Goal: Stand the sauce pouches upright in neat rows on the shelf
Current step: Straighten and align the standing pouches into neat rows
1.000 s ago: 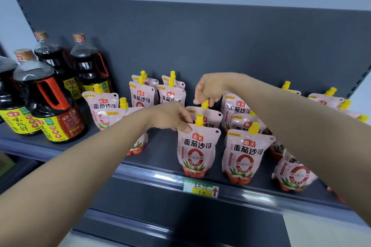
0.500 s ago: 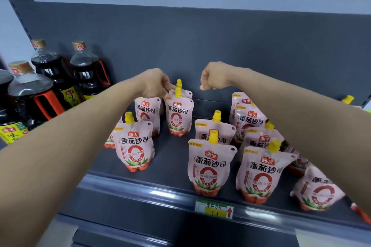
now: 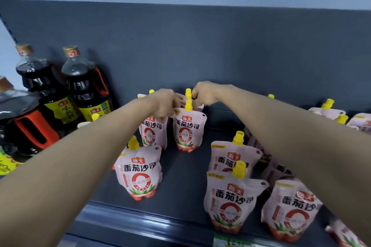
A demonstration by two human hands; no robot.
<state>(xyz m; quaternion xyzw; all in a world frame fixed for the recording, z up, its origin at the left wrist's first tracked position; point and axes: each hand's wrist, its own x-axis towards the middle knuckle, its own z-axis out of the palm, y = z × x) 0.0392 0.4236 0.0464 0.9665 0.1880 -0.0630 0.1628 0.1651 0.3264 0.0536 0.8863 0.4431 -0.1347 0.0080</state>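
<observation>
i'm at the back of the shelf (image 3: 184,176), tidying the rear rows. my left hand (image 3: 164,104) is curled down over the top of the left pouch (image 3: 152,134), fingers closed round its upper edge so the cap is hidden under them. my right hand (image 3: 203,94) is bent in beside the yellow cap of the rear pouch (image 3: 188,93), fingers pinched at its top corner as far as i can tell. that pouch stands directly behind the middle pouch (image 3: 187,130), which is upright and just beside the left one.

so the step in hand looks like squaring these back pouches against each other. next i'd want to settle both on their bases, faces forward, and let go gently so neither tips. after that the front pouches (image 3: 140,172) need closing up: they stand well apart from the back pair. the pouches at far right (image 3: 327,110) lean back and look like they need standing up. soy sauce bottles (image 3: 84,86) sit to the left.
</observation>
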